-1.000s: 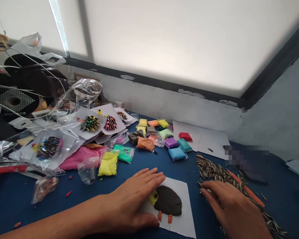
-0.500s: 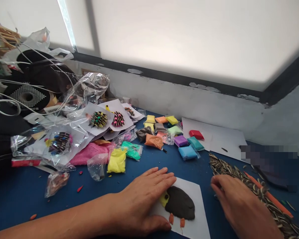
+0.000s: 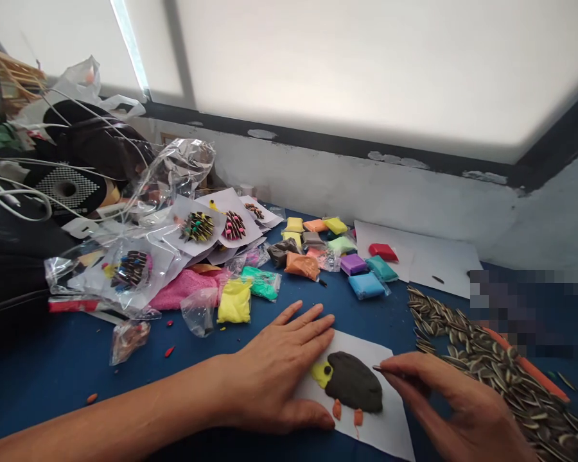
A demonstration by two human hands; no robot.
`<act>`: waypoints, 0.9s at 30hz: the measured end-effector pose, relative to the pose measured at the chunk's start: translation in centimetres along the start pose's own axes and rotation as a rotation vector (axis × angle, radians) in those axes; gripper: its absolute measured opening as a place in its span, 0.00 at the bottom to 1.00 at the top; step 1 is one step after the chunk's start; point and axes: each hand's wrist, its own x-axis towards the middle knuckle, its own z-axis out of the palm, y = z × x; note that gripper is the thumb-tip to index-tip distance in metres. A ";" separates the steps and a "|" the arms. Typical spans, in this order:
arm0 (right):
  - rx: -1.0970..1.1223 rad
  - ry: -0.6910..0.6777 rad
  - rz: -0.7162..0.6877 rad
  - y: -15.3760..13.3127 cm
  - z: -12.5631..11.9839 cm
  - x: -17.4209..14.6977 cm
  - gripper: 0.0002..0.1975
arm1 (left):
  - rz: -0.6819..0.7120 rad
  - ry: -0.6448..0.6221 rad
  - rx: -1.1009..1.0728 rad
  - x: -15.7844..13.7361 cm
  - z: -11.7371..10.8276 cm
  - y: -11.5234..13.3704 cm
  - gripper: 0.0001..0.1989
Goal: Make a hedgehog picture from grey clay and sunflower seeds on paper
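My left hand (image 3: 289,372) lies flat with fingers spread over the left part of a white paper sheet (image 3: 390,436). On the sheet is a clay animal figure: a flattened dark grey clay body (image 3: 355,383), a yellow clay head (image 3: 320,373) with a black eye, and two orange clay feet (image 3: 358,418). My right hand (image 3: 455,398) pinches a sunflower seed (image 3: 378,368) between thumb and fingertips, at the right edge of the dark body. Whether the seed touches the clay I cannot tell. Beside this hand spreads a heap of striped sunflower seeds (image 3: 491,366).
Several packets of coloured clay, among them a yellow packet (image 3: 234,300) and a blue packet (image 3: 366,287), lie behind the sheet. Papers with finished seed figures (image 3: 234,224) are stacked at the left. An orange strip (image 3: 530,369) borders the seed heap. Cables and bags (image 3: 77,186) crowd the far left.
My right hand has come from the seed heap leftward to the clay body, now with a seed in its fingertips. The left hand stays on the sheet; the view has shifted slightly.
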 end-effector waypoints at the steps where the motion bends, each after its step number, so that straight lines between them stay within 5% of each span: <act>1: 0.006 -0.016 0.001 -0.2 0.2 0.2 0.04 | 0.001 -0.002 -0.007 -0.1 0.1 -0.1 0.45; 27: -0.050 -0.123 -0.094 -1.9 3.5 1.9 0.08 | 0.030 -0.008 0.008 -0.2 0.7 -0.7 0.44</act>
